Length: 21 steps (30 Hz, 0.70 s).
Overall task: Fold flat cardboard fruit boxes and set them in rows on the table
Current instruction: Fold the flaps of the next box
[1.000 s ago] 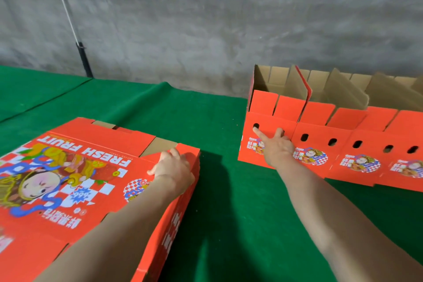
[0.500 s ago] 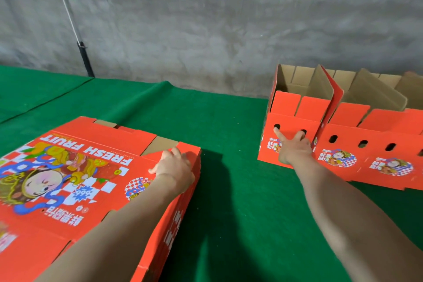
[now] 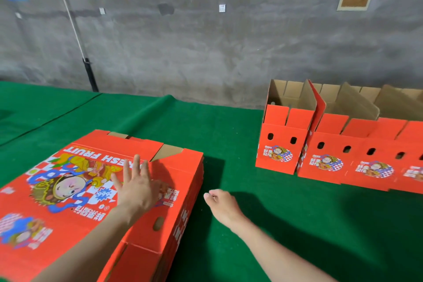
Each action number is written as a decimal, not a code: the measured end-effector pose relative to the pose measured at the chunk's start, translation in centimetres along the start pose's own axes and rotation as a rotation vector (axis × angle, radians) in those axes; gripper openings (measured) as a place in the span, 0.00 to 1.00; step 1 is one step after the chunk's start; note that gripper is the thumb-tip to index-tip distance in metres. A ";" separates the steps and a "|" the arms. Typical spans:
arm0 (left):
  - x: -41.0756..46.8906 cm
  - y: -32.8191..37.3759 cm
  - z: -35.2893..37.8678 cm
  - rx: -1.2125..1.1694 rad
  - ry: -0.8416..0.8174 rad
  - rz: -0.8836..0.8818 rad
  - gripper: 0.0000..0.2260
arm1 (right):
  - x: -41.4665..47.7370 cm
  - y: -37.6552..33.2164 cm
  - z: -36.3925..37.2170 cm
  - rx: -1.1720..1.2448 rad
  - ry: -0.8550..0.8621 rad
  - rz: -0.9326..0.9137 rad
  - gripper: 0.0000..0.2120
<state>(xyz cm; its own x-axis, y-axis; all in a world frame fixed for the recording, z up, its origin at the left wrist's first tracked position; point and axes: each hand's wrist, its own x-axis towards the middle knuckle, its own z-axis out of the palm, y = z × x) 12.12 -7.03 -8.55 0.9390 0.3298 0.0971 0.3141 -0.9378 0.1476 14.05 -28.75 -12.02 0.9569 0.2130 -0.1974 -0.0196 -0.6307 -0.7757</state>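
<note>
Head view: left hand [image 3: 137,186] splayed over flat boxes [image 3: 176,168], right hand [image 3: 223,207] slack beside them.

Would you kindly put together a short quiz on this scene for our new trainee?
1. True or false: the left hand is over the stack of flat boxes with its fingers spread.
2. What does the right hand hold? A: a folded box. B: a flat box. C: nothing.
3. Fill the gap: the folded boxes stand in a row on the ___ side of the green table, by the wall.

Key: 1 true; 2 C; 3 right.
</note>
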 end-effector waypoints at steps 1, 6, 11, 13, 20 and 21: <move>-1.1 -0.3 0.3 0.026 -0.050 -0.010 0.29 | -0.8 -0.7 0.4 0.069 0.004 0.026 0.16; -8.5 2.6 1.2 -0.273 -0.075 0.156 0.24 | -3.8 -1.4 1.6 0.691 -0.026 0.376 0.19; -13.3 5.0 -1.9 -0.679 -0.018 0.316 0.18 | -7.6 -0.4 -2.1 1.002 0.282 0.481 0.13; -14.0 5.3 -3.1 -0.687 0.041 0.312 0.17 | -9.4 0.0 -4.7 0.978 0.434 0.441 0.16; -15.6 6.1 -8.1 -0.757 0.251 0.248 0.21 | -17.8 2.4 -14.6 1.107 0.760 0.156 0.10; -15.5 6.4 -8.8 -0.768 0.290 0.236 0.22 | -19.3 2.9 -16.1 1.097 0.813 0.101 0.12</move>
<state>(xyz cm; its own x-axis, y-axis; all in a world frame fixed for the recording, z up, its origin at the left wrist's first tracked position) -1.69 -17.17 -0.47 0.8621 0.2483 0.4418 -0.1653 -0.6863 0.7083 0.20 -46.71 -0.77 0.8289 -0.5324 -0.1716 0.0482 0.3737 -0.9263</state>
